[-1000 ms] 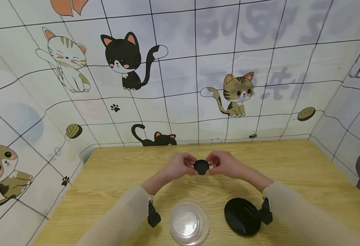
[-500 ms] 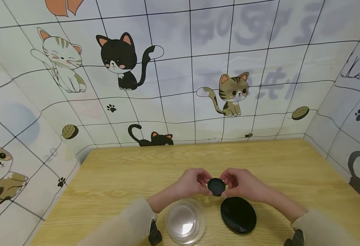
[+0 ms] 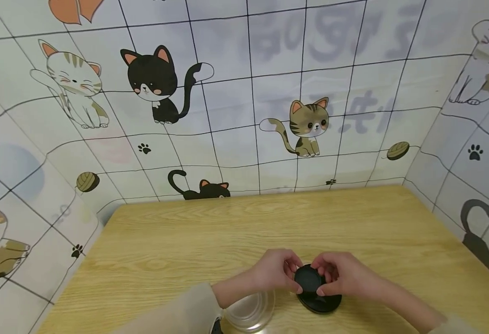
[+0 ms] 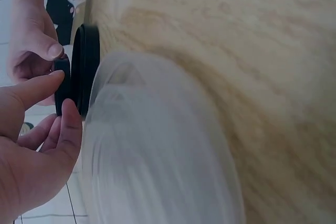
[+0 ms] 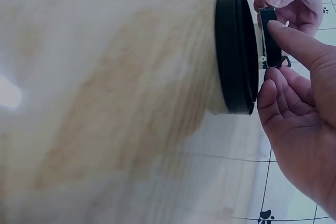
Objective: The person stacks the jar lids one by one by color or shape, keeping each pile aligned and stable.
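Note:
Both hands hold a small black round disc from its two sides. My left hand pinches its left edge between thumb and fingers, and my right hand pinches the right edge. Just under it lies a larger black round lid on the table. In the right wrist view a narrow gap separates the disc from the lid. A clear round plastic container stands left of the lid, partly covered by my left forearm; the left wrist view shows the container close up.
The wood-grain table extends behind and to both sides of the hands. A wall sheet printed with cats and grid lines encloses its back and sides. A dark wrist camera shows at the left cuff.
Both hands have brought the small black disc toward the body and to the right, from the middle of the table to above the larger lid. Lid and container stay on the table.

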A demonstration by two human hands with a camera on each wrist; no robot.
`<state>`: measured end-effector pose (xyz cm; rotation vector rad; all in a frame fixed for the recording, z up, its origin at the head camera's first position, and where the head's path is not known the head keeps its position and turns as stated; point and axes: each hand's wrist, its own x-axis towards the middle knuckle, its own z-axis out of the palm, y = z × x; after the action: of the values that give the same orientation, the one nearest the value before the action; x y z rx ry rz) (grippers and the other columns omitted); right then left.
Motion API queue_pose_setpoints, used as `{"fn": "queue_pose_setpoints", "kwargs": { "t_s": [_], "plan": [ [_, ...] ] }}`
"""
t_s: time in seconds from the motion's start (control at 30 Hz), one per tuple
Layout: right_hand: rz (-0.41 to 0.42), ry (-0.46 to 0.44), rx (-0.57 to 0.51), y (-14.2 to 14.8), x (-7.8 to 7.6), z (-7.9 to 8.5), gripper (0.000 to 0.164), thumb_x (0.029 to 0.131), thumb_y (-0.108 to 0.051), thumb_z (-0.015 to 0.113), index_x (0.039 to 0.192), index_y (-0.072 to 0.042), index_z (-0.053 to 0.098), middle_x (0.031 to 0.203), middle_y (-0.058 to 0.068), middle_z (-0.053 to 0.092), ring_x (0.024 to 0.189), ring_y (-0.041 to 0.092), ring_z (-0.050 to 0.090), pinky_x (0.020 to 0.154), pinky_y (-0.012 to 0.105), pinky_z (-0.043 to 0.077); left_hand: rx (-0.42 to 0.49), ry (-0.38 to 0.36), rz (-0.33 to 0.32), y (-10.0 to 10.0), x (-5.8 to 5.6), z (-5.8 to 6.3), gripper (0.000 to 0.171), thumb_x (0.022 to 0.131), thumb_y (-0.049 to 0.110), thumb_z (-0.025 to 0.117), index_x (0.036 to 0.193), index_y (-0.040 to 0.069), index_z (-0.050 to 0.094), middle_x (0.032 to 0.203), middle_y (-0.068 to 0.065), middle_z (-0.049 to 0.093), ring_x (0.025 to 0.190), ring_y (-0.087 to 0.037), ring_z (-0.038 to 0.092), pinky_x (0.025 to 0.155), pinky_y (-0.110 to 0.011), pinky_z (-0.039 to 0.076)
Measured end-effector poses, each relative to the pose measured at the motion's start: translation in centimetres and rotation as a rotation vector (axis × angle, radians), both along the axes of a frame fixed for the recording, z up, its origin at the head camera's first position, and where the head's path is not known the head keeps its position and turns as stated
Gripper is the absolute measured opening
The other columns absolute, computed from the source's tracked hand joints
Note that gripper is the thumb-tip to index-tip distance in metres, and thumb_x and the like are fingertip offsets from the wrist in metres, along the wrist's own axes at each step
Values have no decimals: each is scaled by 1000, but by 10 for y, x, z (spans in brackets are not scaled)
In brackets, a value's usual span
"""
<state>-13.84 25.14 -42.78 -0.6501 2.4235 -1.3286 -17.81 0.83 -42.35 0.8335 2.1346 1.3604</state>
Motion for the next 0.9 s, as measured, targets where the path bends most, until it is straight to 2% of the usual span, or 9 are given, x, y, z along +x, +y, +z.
{"fn": "queue_pose_setpoints", "kwargs": {
  "t_s": [0.17,0.3,0.4,0.6,0.77,0.9],
  "plan": [
    [11,12,24,0,5,-3,44,83,-16,87,117,2,66,90,-2,62,74,7,55,63,26,51,-66,60,1,2,6,1,37,70,-7,89,100,0,69,82,4,58,65,-1,55,63,-15,49],
    [31,64,75,-3,6,-3,44,83,-15,87,117,2,67,88,-7,62,72,5,54,62,25,51,-133,127,0,2,7,1,37,69,-2,92,99,2,71,82,6,57,68,0,52,65,-15,48],
    [57,86,110,-5,6,-2,42,82,-12,87,117,3,68,88,-9,63,70,3,54,61,25,51,-167,149,-6,2,8,0,37,68,0,93,99,3,72,82,7,56,70,0,51,66,-15,47],
    [103,82,171,-14,3,4,39,82,-7,85,116,1,69,88,-10,63,67,1,53,59,24,50,-166,111,-1,-2,6,-3,37,67,-1,93,97,2,72,79,7,58,69,0,52,66,-16,47],
    [116,82,172,-17,2,4,39,81,-7,85,116,0,69,87,-10,63,67,1,53,59,24,49,-167,86,10,-5,4,-3,38,65,-2,93,97,3,73,79,6,59,68,-1,53,65,-16,48],
    [118,127,201,-15,3,5,41,82,-10,86,118,0,68,90,-9,61,67,0,51,59,24,49,-163,109,26,-8,2,0,40,64,-2,93,98,3,74,81,6,60,68,-1,54,66,-17,48]
  ]
}}
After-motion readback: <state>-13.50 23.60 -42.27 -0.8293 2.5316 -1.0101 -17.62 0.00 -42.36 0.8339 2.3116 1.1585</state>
